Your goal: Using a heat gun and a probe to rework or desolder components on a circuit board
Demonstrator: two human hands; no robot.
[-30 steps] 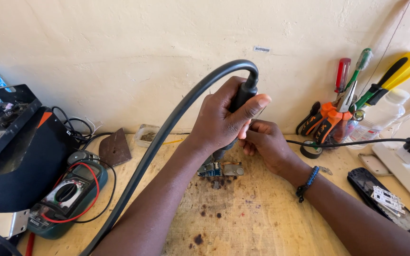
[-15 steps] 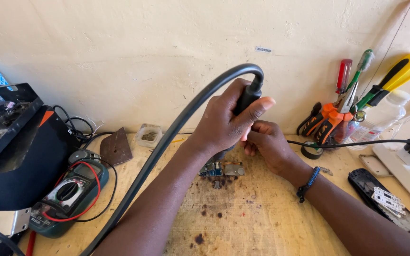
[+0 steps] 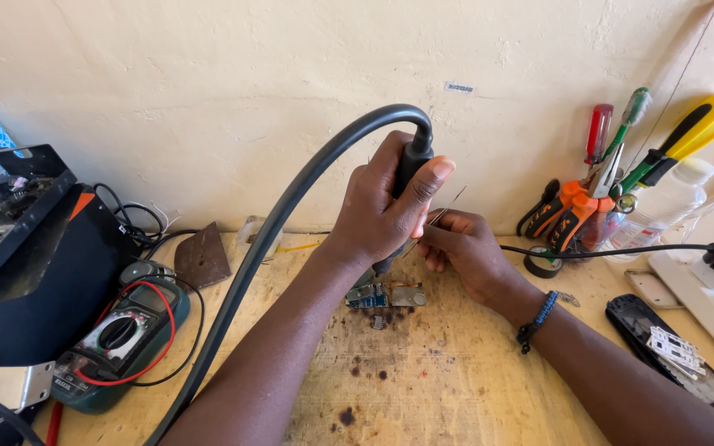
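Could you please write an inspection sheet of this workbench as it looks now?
Surface: wooden bench top, stained with dark spots.
Job's things: black hot-air handle; thin tweezers; small circuit boards.
Clutter: multimeter, screwdrivers and pliers, opened phone, tape roll.
Grippers: left hand grips the handle; right hand holds the tweezers.
Cables: thick black hose; thin power cord.
Surroundings: cream wall.

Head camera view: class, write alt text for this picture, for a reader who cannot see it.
A person's left hand grips a black hot-air tool handle with a thick hose, pointed down at a small circuit board on a scorched wooden bench, while the right hand holds thin tweezers beside it. A green multimeter lies left; screwdrivers and pliers stand right.
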